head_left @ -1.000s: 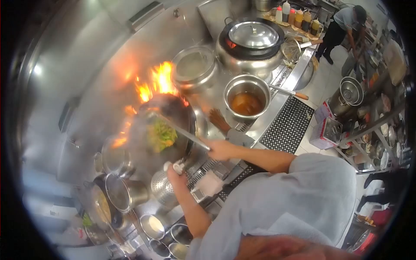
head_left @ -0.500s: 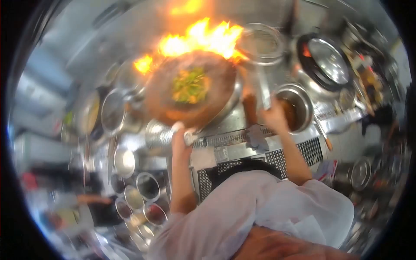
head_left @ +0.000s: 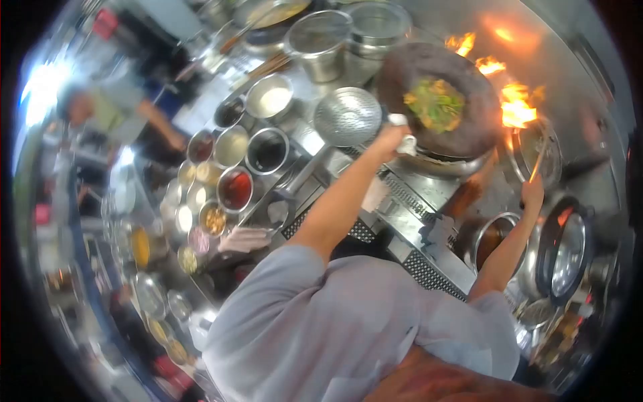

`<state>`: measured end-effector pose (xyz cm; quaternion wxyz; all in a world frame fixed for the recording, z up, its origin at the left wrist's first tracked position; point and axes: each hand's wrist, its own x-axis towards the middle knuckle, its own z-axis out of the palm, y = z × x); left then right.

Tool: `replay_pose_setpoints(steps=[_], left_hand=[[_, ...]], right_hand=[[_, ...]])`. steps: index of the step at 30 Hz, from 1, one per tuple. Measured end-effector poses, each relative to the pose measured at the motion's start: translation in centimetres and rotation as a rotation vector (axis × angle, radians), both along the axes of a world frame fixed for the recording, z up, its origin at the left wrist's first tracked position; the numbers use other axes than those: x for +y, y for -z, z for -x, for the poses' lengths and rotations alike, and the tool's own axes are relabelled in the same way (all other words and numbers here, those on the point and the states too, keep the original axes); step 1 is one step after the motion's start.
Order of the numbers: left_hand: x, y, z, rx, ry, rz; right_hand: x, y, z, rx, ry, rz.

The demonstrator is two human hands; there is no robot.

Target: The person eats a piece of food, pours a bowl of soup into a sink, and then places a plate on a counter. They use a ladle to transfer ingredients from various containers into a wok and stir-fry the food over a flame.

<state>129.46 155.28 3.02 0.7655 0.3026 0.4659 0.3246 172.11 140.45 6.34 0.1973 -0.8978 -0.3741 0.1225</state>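
- Our left hand (head_left: 394,139) is closed around the wok handle (head_left: 404,132), which looks wrapped in something pale. The arm is stretched out far over the steel counter (head_left: 402,221).
- The wok (head_left: 469,127) sits over the burner at the top right of the head view and is tilted toward us, so we see inside it.
- In the middle of the wok lies 1 heap of greens (head_left: 439,104) with some yellow pieces among them.
- Flames (head_left: 516,110) rise behind the far edge of the wok, against the steel back wall.
- Our right hand (head_left: 533,194) is closed on a long handle (head_left: 539,159). This handle goes up into a round steel basin (head_left: 519,157) just beside the wok. We cannot tell what is at its end.
- Near the right forearm stands a pot with brown liquid (head_left: 492,234), and beside it a lidded pot (head_left: 569,244).
- A perforated strainer (head_left: 347,115) rests just to the left of the wok handle, with its own long handle pointing toward us.
- Further left we see many seasoning bowls (head_left: 268,151) close together, some with dark, red or white content.
- Another person (head_left: 100,107) is at the far left, very blurred.
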Motion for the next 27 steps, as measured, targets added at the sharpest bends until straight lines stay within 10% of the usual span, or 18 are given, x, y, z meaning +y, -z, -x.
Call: replay_pose_setpoints(steps=[4, 8, 15, 19, 27], left_hand=[[-0.8, 2.7, 3.5, -0.377, 0.151, 0.173], [-5.1, 2.3, 14.8, -0.447, 0.125, 0.097], [6.1, 2.2, 39.4, 1.25, 0.046, -0.725], [10.9, 4.3, 41.7, 1.515, 0.566, -0.661], [8.6, 5.2, 41.9, 1.594, 0.253, -0.839]], right_hand=[[-0.6, -1.4, 12.2, 0.397, -0.04, -0.606], [-2.6, -3.7, 26.3, 0.797, -0.118, -0.564], [-3.2, 1.5, 46.8, 0.779, -0.341, -0.134], [0.5, 5.0, 53.0, 0.534, -0.69, -0.102], [5.6, 4.5, 62.2, 0.451, -0.655, 0.196]])
